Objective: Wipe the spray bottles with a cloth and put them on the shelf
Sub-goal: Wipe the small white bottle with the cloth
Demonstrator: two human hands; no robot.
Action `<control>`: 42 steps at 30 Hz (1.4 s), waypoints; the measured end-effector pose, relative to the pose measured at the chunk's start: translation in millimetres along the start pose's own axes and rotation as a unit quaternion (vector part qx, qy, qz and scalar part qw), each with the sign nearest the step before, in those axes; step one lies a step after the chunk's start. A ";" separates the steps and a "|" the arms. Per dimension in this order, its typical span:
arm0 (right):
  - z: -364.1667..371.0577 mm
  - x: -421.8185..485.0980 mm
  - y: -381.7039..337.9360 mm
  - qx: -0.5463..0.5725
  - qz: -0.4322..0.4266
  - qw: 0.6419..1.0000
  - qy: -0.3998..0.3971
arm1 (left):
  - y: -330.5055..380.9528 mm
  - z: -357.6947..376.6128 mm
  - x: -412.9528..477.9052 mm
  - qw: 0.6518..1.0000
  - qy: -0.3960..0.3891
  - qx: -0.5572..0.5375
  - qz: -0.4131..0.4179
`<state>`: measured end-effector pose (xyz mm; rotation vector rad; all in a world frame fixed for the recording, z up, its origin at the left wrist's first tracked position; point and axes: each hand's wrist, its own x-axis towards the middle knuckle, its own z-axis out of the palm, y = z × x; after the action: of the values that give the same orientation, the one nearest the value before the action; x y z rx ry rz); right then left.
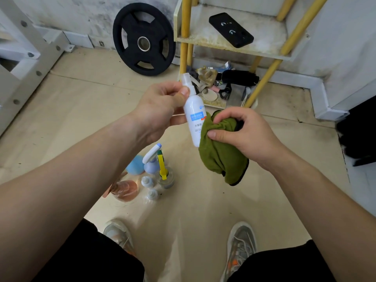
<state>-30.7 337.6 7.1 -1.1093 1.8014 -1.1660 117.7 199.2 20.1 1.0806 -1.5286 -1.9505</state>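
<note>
The left hand (160,110) holds a small white plastic spray bottle with a blue label (194,117) in the air, in front of the body. The thumb and the fingers are curled around the upper part of the bottle, just under its clear cap. The bottle stands almost upright, with the cap leaning a little to the left.

The right hand (240,135) grips a bunched olive-green cloth with a dark edge (219,157). Its fingers and thumb are closed on the fabric. The cloth touches the lower right side of the white bottle, and the rest of it hangs down below the hand.

On the beige floor (81,94), below the hands, stands a group of other spray bottles (150,174): one light blue, one with a white and blue trigger head, one clear with a yellow trigger, one with pink liquid, and some small clear ones.

Behind them is a shelf with yellow poles and pale, stained boards (203,40). A black phone (231,29) lies flat on the upper board visible here. The bottom board (215,103) carries mixed small things, which I cannot identify well. A black round weight plate (143,38) leans on the wall, left of the shelf.
</note>
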 end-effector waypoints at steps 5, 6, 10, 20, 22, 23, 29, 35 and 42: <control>0.1 1.2 -0.4 0.039 -0.001 0.997 0.068 | -5.4 12.1 -6.8 1.000 -0.005 0.009 0.001; -0.5 1.6 -0.9 0.046 0.002 0.996 0.075 | -5.3 12.9 -7.6 1.000 -0.004 0.008 -0.002; -1.8 2.3 -0.1 0.088 0.025 0.991 0.095 | 0.4 11.0 -8.6 1.000 -0.015 0.021 -0.005; -7.3 1.8 -1.4 0.069 0.035 0.997 0.005 | 1.6 1.1 -4.6 0.997 0.056 0.060 -0.005; -5.9 0.9 -2.3 0.050 0.032 0.998 -0.021 | 2.7 0.2 -4.8 0.997 0.066 0.047 -0.011; -4.6 0.7 -2.3 0.041 0.030 0.998 -0.028 | 3.4 0.1 -5.1 0.997 0.071 0.037 -0.014; 2.1 -0.2 -0.3 0.002 0.026 0.999 -0.032 | 1.3 -1.2 -5.0 0.997 0.063 0.023 -0.040; 5.5 -2.2 -4.5 -0.022 0.019 1.000 0.001 | -1.5 2.6 -8.1 0.999 0.016 0.019 -0.047; 9.9 -3.1 -5.5 -0.013 0.024 0.997 0.067 | -11.1 13.5 -11.1 0.998 -0.011 0.055 -0.024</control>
<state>-19.2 336.0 9.2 -1.0176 1.9401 -1.2173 115.2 218.9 14.2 1.1557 -1.6534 -1.9349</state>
